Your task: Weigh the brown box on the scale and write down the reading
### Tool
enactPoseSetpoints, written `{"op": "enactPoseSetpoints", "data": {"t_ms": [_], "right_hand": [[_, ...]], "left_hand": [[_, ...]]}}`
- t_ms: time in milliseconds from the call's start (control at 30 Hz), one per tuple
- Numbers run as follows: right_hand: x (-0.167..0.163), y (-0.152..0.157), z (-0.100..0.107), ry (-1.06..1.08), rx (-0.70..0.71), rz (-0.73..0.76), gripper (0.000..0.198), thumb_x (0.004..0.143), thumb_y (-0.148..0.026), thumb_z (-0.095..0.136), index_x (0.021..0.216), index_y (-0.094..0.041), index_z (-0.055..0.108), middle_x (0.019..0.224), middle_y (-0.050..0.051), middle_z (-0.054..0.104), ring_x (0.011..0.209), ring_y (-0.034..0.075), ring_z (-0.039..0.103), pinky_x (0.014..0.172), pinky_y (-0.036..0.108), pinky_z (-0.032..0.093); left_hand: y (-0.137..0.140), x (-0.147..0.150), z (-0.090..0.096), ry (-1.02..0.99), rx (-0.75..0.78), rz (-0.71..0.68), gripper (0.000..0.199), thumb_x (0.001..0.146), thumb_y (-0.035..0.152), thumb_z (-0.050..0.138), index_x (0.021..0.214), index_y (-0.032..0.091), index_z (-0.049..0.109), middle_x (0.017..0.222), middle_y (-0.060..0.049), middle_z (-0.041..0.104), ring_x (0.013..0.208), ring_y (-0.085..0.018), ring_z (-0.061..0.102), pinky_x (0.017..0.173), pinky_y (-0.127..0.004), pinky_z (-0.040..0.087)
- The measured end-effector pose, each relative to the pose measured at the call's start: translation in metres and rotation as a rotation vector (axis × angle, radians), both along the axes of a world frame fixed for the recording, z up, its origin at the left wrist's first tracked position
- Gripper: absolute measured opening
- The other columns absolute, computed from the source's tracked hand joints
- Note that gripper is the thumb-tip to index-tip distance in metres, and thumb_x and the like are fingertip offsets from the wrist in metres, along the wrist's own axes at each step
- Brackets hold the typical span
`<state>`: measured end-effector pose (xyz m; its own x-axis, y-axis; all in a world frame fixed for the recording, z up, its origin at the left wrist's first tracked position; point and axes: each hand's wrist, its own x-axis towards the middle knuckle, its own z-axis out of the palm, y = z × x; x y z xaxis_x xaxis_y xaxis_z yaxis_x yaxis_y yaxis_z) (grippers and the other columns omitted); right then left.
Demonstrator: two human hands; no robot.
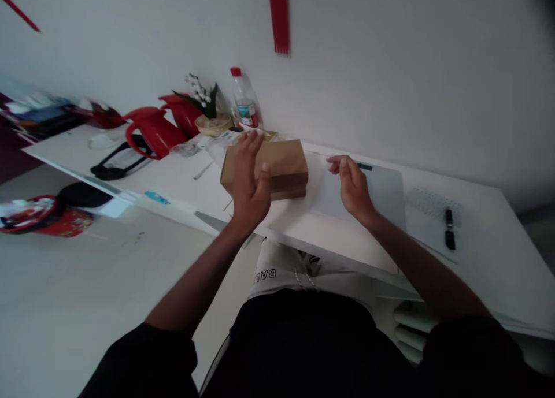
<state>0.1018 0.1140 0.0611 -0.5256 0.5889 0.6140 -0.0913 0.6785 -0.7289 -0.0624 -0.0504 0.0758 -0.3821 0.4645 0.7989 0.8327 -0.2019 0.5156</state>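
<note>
On the white desk (489, 259), against the wall, sits a brown cardboard box (277, 166), closed, flat on its base, just ahead of the person's lap. Left hand (248, 184) lies on the box's near-left side, fingers spread and reaching up over the top edge, thumb out to the right: a flat steadying contact, not a pinch. Right hand (353, 187) hovers over or rests on a grey laptop (381, 193) just right of the box, fingers loosely extended; frame is blurred there, so whether it holds anything cannot be told. Laptop lid looks shut, probably kept as a flat surface beside the box. Right of it, a clear sheet with a black pen (450, 229) on top, well clear of both hands. Behind the box: a plastic bottle (244, 100) with red cap, a small bowl with a plant (211, 121), two red jugs (151, 131), pushed back toward the wall, leaving the front edge for the box.
</note>
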Motion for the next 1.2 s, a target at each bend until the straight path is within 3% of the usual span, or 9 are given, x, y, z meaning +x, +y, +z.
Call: {"op": "enactPoseSetpoints", "data": {"t_ms": [200,400,533,667,833,967,1200], "right_hand": [[0.039,0.004,0.001,-0.086,0.014,-0.039,0.05,0.109,-0.054,0.033,0.085,-0.02,0.061,0.068,0.002,0.049,0.063,0.015,0.048,0.062,0.032,0.037],[0.084,-0.003,-0.002,-0.303,0.276,-0.051,0.037,0.108,-0.032,0.036,0.079,-0.018,0.054,0.074,0.002,0.058,0.07,0.016,0.053,0.071,0.033,0.037],[0.114,-0.003,-0.013,-0.477,0.442,-0.142,0.035,0.107,-0.03,0.036,0.082,-0.017,0.057,0.073,0.004,0.059,0.072,0.019,0.051,0.07,0.036,0.033],[0.148,0.005,-0.026,-0.568,0.502,-0.285,0.036,0.107,-0.031,0.036,0.082,-0.017,0.059,0.075,0.005,0.06,0.072,0.02,0.051,0.069,0.036,0.032],[0.19,0.018,-0.038,-0.626,0.407,-0.394,0.039,0.107,-0.035,0.033,0.077,-0.018,0.053,0.072,0.006,0.058,0.07,0.021,0.052,0.067,0.035,0.033],[0.224,0.033,-0.044,-0.671,0.282,-0.505,0.028,0.1,-0.029,0.04,0.079,-0.019,0.054,0.077,0.008,0.061,0.076,0.023,0.054,0.07,0.036,0.035],[0.285,0.088,-0.049,-0.636,0.073,-0.764,0.022,0.094,-0.035,0.054,0.081,-0.019,0.046,0.073,0.002,0.054,0.067,0.018,0.048,0.064,0.032,0.032]], "left_hand": [[0.03,0.036,0.015,-0.212,-0.04,-0.317,0.037,0.103,0.044,0.047,0.135,0.029,0.058,0.14,-0.004,0.058,0.134,-0.026,0.051,0.11,-0.042,0.045],[0.065,0.071,0.016,-0.246,-0.099,-0.545,0.028,0.104,0.035,0.046,0.126,0.025,0.061,0.122,-0.005,0.065,0.116,-0.023,0.06,0.098,-0.038,0.046],[0.087,0.1,0.013,-0.208,-0.152,-0.69,0.027,0.105,0.032,0.045,0.126,0.024,0.06,0.12,-0.006,0.065,0.114,-0.02,0.06,0.096,-0.035,0.047],[0.108,0.132,0.011,-0.141,-0.232,-0.809,0.027,0.106,0.033,0.043,0.124,0.023,0.059,0.119,-0.007,0.066,0.113,-0.021,0.061,0.096,-0.037,0.048],[0.13,0.172,0.002,0.015,-0.223,-0.975,0.024,0.105,0.026,0.042,0.123,0.022,0.059,0.119,-0.007,0.066,0.11,-0.02,0.06,0.095,-0.039,0.047],[0.139,0.206,-0.012,0.186,-0.188,-1.086,0.026,0.102,0.018,0.042,0.124,0.018,0.057,0.113,-0.009,0.065,0.104,-0.022,0.058,0.092,-0.04,0.047],[0.147,0.268,-0.05,0.896,-0.236,-1.01,0.029,0.091,0.012,0.05,0.12,0.011,0.058,0.106,-0.011,0.062,0.093,-0.027,0.056,0.075,-0.041,0.047]]}}
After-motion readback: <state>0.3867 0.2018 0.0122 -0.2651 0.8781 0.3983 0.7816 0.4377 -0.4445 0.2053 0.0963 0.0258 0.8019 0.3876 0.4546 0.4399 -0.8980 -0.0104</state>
